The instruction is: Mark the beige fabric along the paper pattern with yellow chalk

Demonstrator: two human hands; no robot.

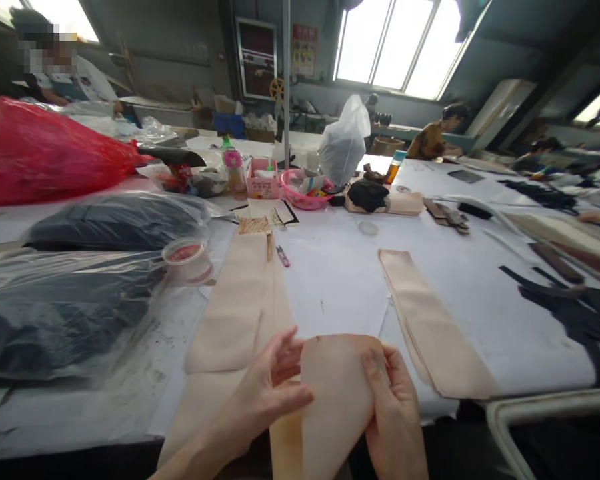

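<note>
My right hand [393, 407] is closed on the edge of a beige strip of leather-like material [337, 393], thumb on its face. The strip's top end points up, and its lower part hangs below the table edge. At its left side is my left hand [275, 380], with fingers and thumb apart; the thumb tip lies at the strip's edge, and I cannot tell if it touches. Beyond my left hand lies a stack of long beige strips [235, 300]. Another beige stack [435, 320] lies to the right. Small pink thread snips [283, 257] rest near the left stack.
Clear bags of dark material [65, 313] and a plastic tub [187, 261] are at left, a red bag [55, 153] behind. A pink basket [305, 190] and white bag [345, 143] stand ahead. Black strips [570, 307] lie right, above a metal-framed edge [500, 427]. Other people sit farther off.
</note>
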